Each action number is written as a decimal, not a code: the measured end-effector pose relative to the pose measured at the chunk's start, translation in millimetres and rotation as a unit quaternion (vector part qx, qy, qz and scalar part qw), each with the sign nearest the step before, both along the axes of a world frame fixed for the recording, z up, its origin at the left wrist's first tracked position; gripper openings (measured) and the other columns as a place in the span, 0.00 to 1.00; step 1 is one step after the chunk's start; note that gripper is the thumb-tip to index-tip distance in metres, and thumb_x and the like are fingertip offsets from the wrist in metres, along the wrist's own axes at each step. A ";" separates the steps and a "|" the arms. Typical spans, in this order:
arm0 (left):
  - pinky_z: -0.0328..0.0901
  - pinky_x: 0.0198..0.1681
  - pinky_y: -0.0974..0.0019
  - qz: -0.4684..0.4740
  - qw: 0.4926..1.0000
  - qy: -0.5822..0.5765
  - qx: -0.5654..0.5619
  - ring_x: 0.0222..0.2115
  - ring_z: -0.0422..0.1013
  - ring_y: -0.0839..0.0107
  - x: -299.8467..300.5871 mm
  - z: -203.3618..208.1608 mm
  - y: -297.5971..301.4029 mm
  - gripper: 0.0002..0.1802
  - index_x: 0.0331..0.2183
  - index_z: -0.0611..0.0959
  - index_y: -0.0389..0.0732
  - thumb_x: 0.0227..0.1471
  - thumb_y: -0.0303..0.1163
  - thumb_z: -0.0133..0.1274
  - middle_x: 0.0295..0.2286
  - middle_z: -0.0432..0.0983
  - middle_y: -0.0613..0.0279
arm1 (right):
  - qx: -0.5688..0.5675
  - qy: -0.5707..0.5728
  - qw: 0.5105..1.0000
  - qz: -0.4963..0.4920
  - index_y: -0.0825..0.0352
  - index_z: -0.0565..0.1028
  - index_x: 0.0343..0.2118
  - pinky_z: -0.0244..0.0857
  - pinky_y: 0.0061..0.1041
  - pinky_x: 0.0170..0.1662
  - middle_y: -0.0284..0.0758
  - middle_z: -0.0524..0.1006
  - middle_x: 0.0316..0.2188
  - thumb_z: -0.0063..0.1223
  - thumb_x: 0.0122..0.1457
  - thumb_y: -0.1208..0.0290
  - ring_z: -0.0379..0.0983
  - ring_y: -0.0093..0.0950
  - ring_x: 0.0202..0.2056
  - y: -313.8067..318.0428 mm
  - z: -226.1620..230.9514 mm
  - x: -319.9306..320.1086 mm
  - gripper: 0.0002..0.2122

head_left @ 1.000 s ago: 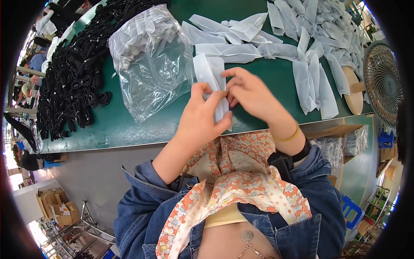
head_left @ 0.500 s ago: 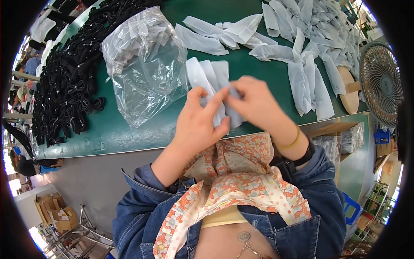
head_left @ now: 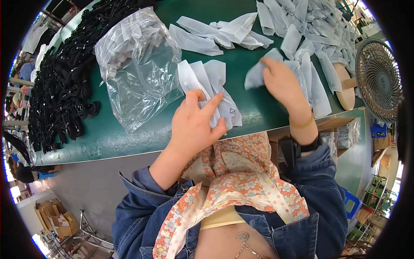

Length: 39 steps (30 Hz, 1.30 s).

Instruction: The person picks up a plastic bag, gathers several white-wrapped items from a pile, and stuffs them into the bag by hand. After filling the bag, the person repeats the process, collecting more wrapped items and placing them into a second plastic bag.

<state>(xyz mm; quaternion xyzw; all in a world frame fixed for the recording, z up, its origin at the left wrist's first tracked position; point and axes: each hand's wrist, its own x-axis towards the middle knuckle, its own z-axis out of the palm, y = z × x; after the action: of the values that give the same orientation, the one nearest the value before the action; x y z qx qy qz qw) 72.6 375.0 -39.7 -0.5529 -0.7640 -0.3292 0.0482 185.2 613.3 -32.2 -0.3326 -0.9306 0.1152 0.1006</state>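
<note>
A small stack of frosted white plastic bags (head_left: 215, 77) lies near the table's front edge. My left hand (head_left: 194, 118) holds it down, thumb and index finger spread over the bags and the other fingers bent. To the right, my right hand (head_left: 282, 82) is closed on a single frosted bag (head_left: 255, 77), slightly smeared by motion, above the table. Beneath and beyond that hand lie more loose frosted bags (head_left: 319, 88), partly hidden by it.
A large clear plastic bag (head_left: 142, 82) with pale packets inside lies left of the stack. Bundled black cords (head_left: 64, 86) cover the table's left side. More frosted bags (head_left: 224, 32) lie at the back, heaped at the far right (head_left: 332, 26). A fan (head_left: 379, 80) stands at the right edge.
My right hand has moved right, away from the stack, and now has a frosted bag in it over the loose bags. My left hand stays on the stack.
</note>
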 end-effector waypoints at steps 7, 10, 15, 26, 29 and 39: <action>0.67 0.32 0.61 0.006 1.000 -0.018 -0.016 0.30 0.69 0.59 0.3 0.4 -0.7 0.27 0.43 0.80 0.46 0.35 0.37 0.59 0.35 0.63 0.54 | 0.201 0.131 0.968 0.068 0.69 0.71 0.46 0.66 0.36 0.41 0.45 0.74 0.35 0.53 0.51 0.73 0.71 0.42 0.34 -70.8 20.2 6.7 0.18; 0.67 0.31 0.62 0.000 1.000 -0.022 -0.018 0.29 0.69 0.59 -1.6 -0.9 -1.1 0.28 0.44 0.79 0.47 0.35 0.35 0.59 0.36 0.63 0.54 | -0.326 0.171 0.923 0.112 0.70 0.72 0.46 0.65 0.28 0.38 0.40 0.72 0.35 0.58 0.47 0.75 0.70 0.31 0.34 -97.5 14.7 -7.7 0.20; 0.66 0.31 0.63 -0.003 0.999 -0.036 0.000 0.29 0.69 0.58 -0.4 -0.5 -1.4 0.30 0.47 0.77 0.46 0.36 0.32 0.58 0.36 0.63 0.53 | -0.480 0.191 0.856 0.022 0.70 0.71 0.46 0.64 0.21 0.34 0.38 0.71 0.35 0.58 0.48 0.73 0.68 0.22 0.32 -101.1 0.5 -26.9 0.20; 0.67 0.31 0.62 0.000 1.000 -0.010 -0.016 0.28 0.68 0.59 -1.2 -0.3 1.9 0.29 0.46 0.78 0.48 0.35 0.35 0.57 0.34 0.63 0.54 | -0.309 0.145 0.918 0.201 0.73 0.74 0.41 0.62 0.22 0.28 0.35 0.71 0.29 0.61 0.46 0.72 0.66 0.23 0.26 -93.0 10.3 6.3 0.18; 0.67 0.30 0.62 0.009 1.000 -0.006 -0.025 0.27 0.68 0.60 -1.2 1.5 -0.5 0.28 0.44 0.79 0.48 0.35 0.35 0.56 0.33 0.63 0.54 | 0.003 0.215 0.973 0.087 0.73 0.74 0.42 0.62 0.24 0.28 0.36 0.71 0.27 0.62 0.46 0.71 0.67 0.24 0.26 -75.6 23.4 18.1 0.19; 0.67 0.30 0.62 -0.004 1.000 -0.020 -0.020 0.26 0.68 0.60 -3.3 3.6 1.5 0.27 0.44 0.79 0.48 0.35 0.35 0.56 0.33 0.62 0.54 | -0.193 0.156 0.969 0.017 0.73 0.74 0.41 0.64 0.25 0.33 0.38 0.72 0.28 0.58 0.50 0.72 0.68 0.26 0.28 -73.1 4.3 -10.6 0.16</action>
<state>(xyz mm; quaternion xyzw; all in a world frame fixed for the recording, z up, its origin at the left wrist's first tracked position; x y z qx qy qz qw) 69.3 376.5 -36.2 -0.5497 -0.7691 -0.3254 0.0208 174.6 540.2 -28.0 -0.3082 -0.8691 0.3445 0.1762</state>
